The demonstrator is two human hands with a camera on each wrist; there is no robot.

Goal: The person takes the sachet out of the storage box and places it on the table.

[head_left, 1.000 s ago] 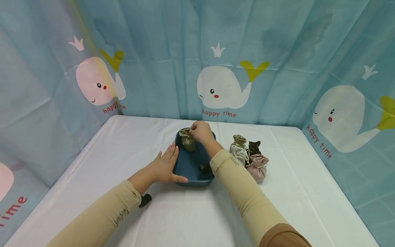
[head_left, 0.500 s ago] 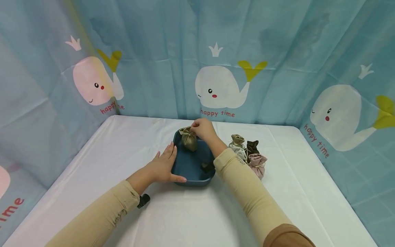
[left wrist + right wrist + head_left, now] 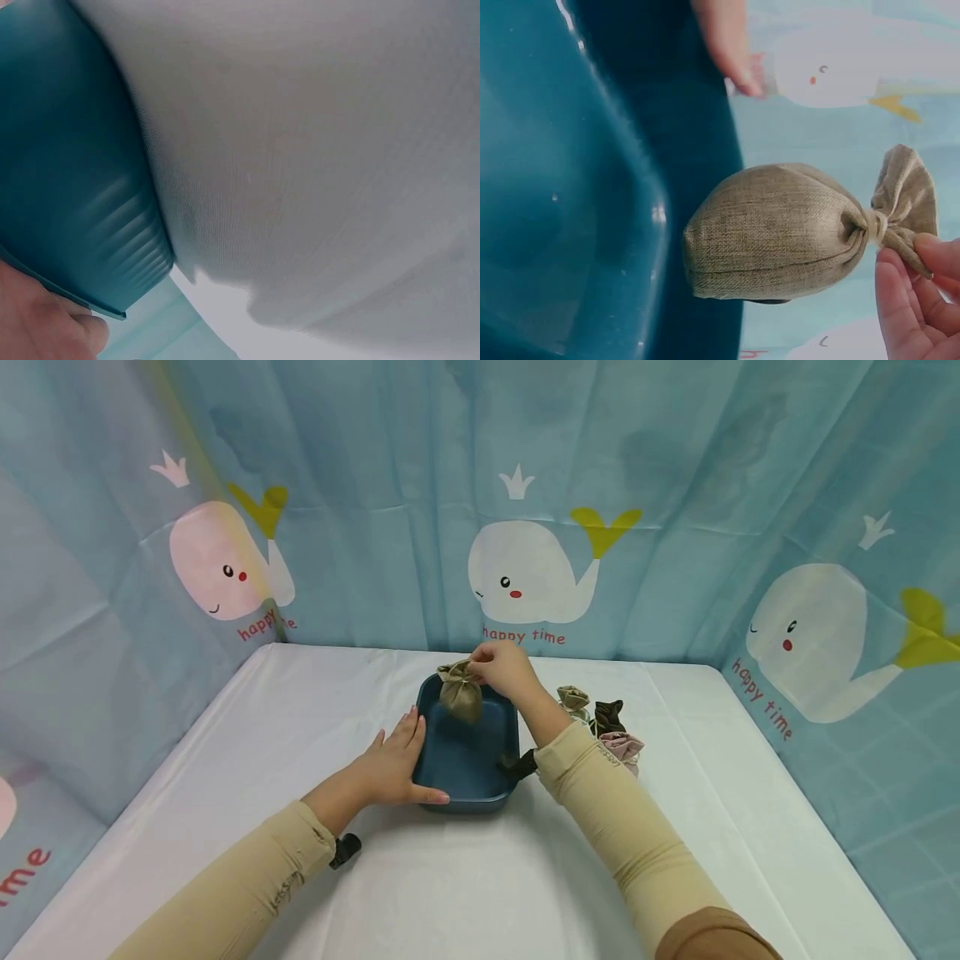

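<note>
My right hand [image 3: 504, 670] pinches a small brown drawstring pouch [image 3: 461, 696] by the ruffled cloth at its tied neck. In the right wrist view the pouch [image 3: 780, 231] looks full and rounded, with a pale cord round the neck; thumb and fingers grip the ruffle's edge. It hangs over the far end of a dark blue rectangular basin [image 3: 461, 768]. Along the basin's left side my left hand [image 3: 393, 768] lies with fingers spread and straight, thumb at the near rim. The left wrist view catches the basin's ribbed outer wall [image 3: 82, 172] and part of that hand.
Right of the basin, partly behind my right forearm, stand several more pouches: a tan one [image 3: 573, 697], a dark brown one [image 3: 608, 717] and a pink one [image 3: 622, 745]. A white cloth [image 3: 465, 885] covers the table. Blue whale-print curtains [image 3: 360, 552] enclose the back and sides.
My right hand has risen slightly, lifting the brown pouch from inside the basin at its far end. The left hand keeps its place against the basin.
</note>
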